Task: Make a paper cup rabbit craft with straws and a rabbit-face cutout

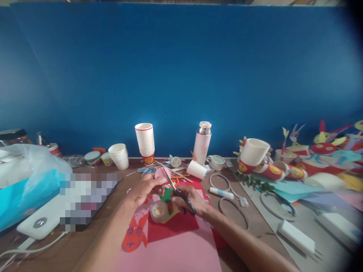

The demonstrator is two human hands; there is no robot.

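My left hand pinches a round piece of pink paper between thumb and fingers. My right hand grips black-handled scissors, whose blades reach up toward that paper. Below my hands lies a roll of clear adhesive tape, on a red sheet that partly covers a large pink sheet. A scrap of green paper sits behind the scissors. To the left, an orange-red cut-out with drawn markings lies on the pink sheet.
A wooden table stands against a blue wall. Along the wall are stacked paper cups and a pink-and-steel vacuum flask. Paper-cup crafts crowd the right side. A white power bank lies left, beside a pixelated patch.
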